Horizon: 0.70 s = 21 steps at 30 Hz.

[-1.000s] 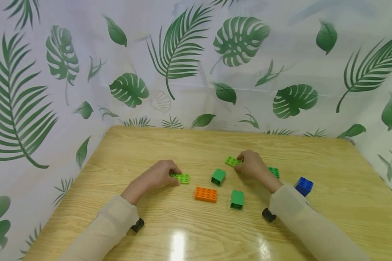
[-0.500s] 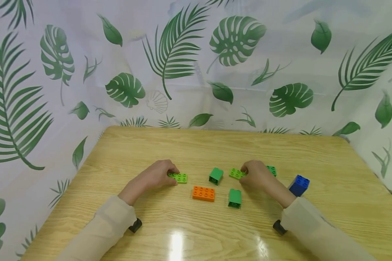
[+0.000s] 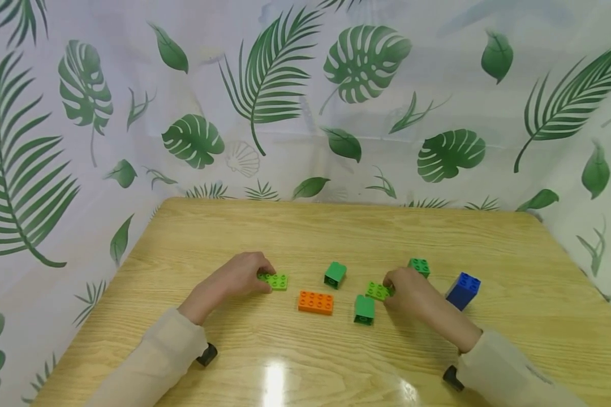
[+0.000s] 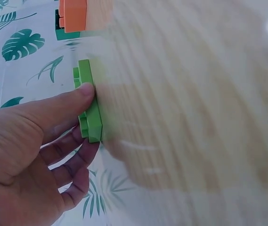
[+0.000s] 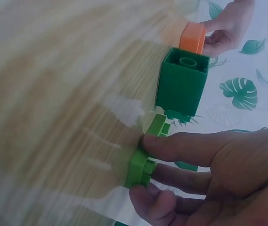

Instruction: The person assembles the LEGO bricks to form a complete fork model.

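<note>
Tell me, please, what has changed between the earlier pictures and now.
The right hand has drawn its lime brick nearer and slightly rightward. The left hand keeps hold of the other lime brick, almost unmoved; the orange brick, blue brick and green bricks stayed put.

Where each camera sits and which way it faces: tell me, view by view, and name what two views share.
Head: worn on the head, facing forward and down at the table and leafy backdrop; left hand, right hand and both sleeves show.
Left wrist: worn there, facing the lime brick that hand pinches; only the left hand shows.
Right wrist: worn there, facing the other lime brick, pinched by the right hand; the left hand shows beyond the orange brick.
Shared: head and right wrist show both hands and the orange brick.
</note>
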Each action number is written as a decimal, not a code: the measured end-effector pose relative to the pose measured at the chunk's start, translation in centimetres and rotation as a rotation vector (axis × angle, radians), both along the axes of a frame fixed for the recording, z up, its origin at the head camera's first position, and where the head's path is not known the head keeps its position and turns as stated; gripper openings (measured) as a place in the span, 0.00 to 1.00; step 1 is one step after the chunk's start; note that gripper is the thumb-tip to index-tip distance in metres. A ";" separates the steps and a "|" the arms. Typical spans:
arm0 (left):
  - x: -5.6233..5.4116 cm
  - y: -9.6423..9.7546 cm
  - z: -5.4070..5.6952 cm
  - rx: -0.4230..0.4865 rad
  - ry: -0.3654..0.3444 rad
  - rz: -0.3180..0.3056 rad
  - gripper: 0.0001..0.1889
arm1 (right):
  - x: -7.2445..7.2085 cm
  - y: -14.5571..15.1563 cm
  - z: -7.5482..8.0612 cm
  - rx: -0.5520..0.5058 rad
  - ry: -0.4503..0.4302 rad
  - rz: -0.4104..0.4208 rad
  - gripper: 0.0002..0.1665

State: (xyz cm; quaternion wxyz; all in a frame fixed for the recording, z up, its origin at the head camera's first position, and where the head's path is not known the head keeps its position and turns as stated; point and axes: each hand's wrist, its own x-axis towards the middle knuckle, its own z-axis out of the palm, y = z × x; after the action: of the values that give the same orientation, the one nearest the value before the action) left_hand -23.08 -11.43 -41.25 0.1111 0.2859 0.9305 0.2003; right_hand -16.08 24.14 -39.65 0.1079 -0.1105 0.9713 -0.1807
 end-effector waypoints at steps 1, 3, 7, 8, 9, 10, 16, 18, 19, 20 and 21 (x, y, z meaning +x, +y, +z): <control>0.1 -0.1 0.0 -0.002 0.001 0.004 0.16 | 0.2 0.1 0.0 -0.001 0.003 0.004 0.19; 0.5 -0.2 0.1 -0.006 0.001 0.012 0.16 | 0.7 0.2 0.1 -0.002 0.008 0.011 0.18; 1.3 -0.6 0.2 -0.021 0.002 0.024 0.16 | 1.6 0.6 0.1 -0.006 0.014 0.017 0.18; 1.5 -0.6 0.2 -0.023 0.000 0.026 0.16 | 1.8 0.8 0.1 -0.010 0.011 0.016 0.18; 1.7 -0.7 0.2 -0.023 0.000 0.028 0.16 | 1.9 0.9 0.1 -0.015 0.005 0.012 0.18; 2.0 -0.8 0.2 -0.024 0.001 0.029 0.16 | 2.1 1.0 0.2 -0.019 -0.001 0.008 0.18; 3.5 -1.2 0.3 -0.006 0.031 -0.001 0.16 | 3.1 1.7 0.3 0.008 -0.023 0.000 0.19; 4.0 -1.4 0.2 -0.001 0.036 -0.014 0.16 | 3.6 1.8 0.2 0.033 -0.032 -0.005 0.19; 4.3 -1.4 0.3 0.001 0.038 -0.023 0.16 | 3.8 1.9 0.2 0.045 -0.037 -0.010 0.20; 4.5 -1.5 0.2 0.002 0.043 -0.034 0.15 | 4.1 1.9 0.1 0.050 -0.042 -0.014 0.20; 4.7 -1.5 0.2 0.002 0.048 -0.043 0.15 | 4.3 1.9 0.1 0.051 -0.044 -0.015 0.20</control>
State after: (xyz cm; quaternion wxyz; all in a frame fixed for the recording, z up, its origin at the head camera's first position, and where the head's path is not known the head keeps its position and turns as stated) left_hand -18.38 -12.93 -41.02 0.0927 0.3106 0.9263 0.1920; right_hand -11.74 26.03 -39.54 0.1306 -0.0967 0.9739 -0.1588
